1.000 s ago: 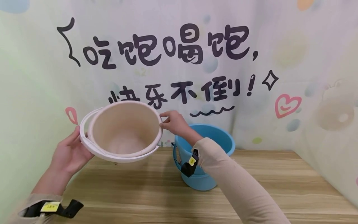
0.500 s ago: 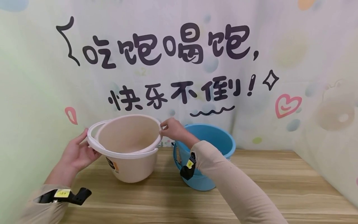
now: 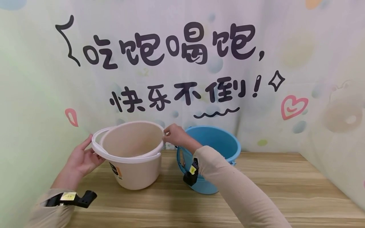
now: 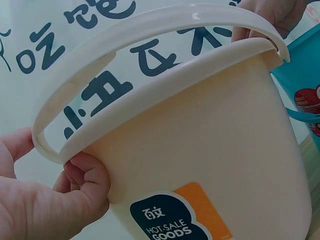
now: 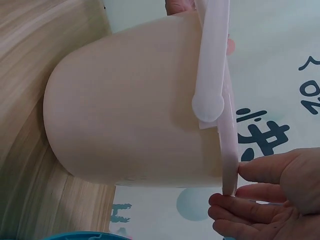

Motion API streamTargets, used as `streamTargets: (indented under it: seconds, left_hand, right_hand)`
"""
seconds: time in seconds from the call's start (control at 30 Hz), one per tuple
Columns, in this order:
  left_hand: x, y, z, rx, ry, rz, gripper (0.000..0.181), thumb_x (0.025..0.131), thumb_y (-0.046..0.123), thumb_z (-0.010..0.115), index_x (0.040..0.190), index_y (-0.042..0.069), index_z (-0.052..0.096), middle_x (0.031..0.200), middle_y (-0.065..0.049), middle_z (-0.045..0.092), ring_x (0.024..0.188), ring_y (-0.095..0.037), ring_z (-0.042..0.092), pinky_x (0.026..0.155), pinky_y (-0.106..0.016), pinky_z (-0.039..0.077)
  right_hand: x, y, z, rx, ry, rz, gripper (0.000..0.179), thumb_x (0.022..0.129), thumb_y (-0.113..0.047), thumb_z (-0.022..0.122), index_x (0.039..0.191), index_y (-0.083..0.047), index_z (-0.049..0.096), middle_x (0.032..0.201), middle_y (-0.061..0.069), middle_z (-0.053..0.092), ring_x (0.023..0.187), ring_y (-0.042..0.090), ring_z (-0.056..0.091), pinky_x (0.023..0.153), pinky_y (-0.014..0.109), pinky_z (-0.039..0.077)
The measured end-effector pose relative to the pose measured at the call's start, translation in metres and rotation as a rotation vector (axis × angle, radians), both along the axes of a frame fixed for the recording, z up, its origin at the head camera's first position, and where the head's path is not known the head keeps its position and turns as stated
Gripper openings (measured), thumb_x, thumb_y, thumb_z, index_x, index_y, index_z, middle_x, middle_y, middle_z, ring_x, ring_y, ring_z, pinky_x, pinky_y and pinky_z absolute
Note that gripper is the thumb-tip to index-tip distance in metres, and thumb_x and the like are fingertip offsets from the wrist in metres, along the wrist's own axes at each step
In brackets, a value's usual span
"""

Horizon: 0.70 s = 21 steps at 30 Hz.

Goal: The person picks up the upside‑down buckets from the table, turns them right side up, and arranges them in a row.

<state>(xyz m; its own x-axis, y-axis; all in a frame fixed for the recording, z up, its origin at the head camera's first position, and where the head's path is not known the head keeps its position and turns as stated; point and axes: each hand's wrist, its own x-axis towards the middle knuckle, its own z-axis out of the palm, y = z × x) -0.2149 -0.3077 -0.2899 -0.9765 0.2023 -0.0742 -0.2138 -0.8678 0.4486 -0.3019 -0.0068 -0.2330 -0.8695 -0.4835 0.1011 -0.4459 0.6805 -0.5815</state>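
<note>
A cream plastic bucket [image 3: 138, 177] stands upright at the wooden tabletop, mouth facing up and nothing visible inside. Its pale handle [image 4: 150, 30] lies tipped toward the left side of the rim. At that left side my left hand [image 3: 82, 160] holds the rim and handle, fingers curled beneath and thumb on the handle. My right hand [image 3: 178, 136] pinches the opposite rim between thumb and fingers, as the right wrist view also shows. A dark and orange label [image 4: 180, 215] marks the bucket's front. Whether its base bears fully on the table is unclear.
A blue bucket [image 3: 203, 187] stands just right of the cream one, partly behind my right forearm, with a red label [image 4: 309, 101] on its side. A printed cloth backdrop [image 3: 182, 69] rises behind the wooden table [image 3: 271, 190].
The cream bucket has come down from a tilted, raised position to upright at the table, both hands lowering with it and keeping their grip. The blue bucket has stayed in place.
</note>
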Motion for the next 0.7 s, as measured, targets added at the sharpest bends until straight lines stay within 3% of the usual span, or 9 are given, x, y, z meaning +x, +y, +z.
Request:
streamTargets:
  seconds: [0.27,0.53,0.57,0.7]
  left_hand:
    - [-0.003,-0.002,-0.005,0.034,-0.012,-0.005,0.026,0.090,0.029,0.058,0.104,0.007,0.057,0.104,-0.006,0.056,0.100,-0.016,0.055,0.093,-0.034,0.040]
    - [-0.007,-0.005,-0.012,0.072,0.003,-0.034,0.028,0.091,0.027,0.057,0.107,0.005,0.054,0.104,-0.008,0.058,0.101,-0.017,0.056,0.095,-0.036,0.039]
    - [-0.007,-0.006,-0.013,0.080,0.003,-0.039,0.028,0.091,0.027,0.056,0.107,0.003,0.053,0.104,-0.008,0.058,0.101,-0.017,0.056,0.095,-0.036,0.039]
    - [-0.011,-0.012,-0.018,0.087,0.009,-0.068,0.030,0.093,0.027,0.053,0.102,-0.002,0.051,0.103,-0.010,0.058,0.099,-0.018,0.056,0.092,-0.036,0.041]
  right_hand:
    - [-0.005,-0.003,-0.004,-0.001,-0.009,-0.005,0.031,0.090,-0.008,0.057,0.118,0.005,0.058,0.103,0.013,0.064,0.071,0.017,0.055,0.059,0.023,0.045]
    - [-0.017,-0.005,-0.011,0.024,0.056,0.025,0.020,0.090,-0.008,0.057,0.104,0.003,0.066,0.081,0.008,0.064,0.054,0.014,0.046,0.051,0.022,0.039]
    - [-0.011,-0.005,-0.007,0.033,0.045,0.011,0.021,0.090,-0.007,0.056,0.106,0.004,0.065,0.082,0.009,0.064,0.055,0.015,0.046,0.052,0.022,0.039]
    - [-0.011,-0.005,-0.007,0.033,0.058,0.015,0.021,0.091,-0.007,0.056,0.105,0.004,0.066,0.081,0.009,0.063,0.053,0.014,0.043,0.049,0.021,0.036]
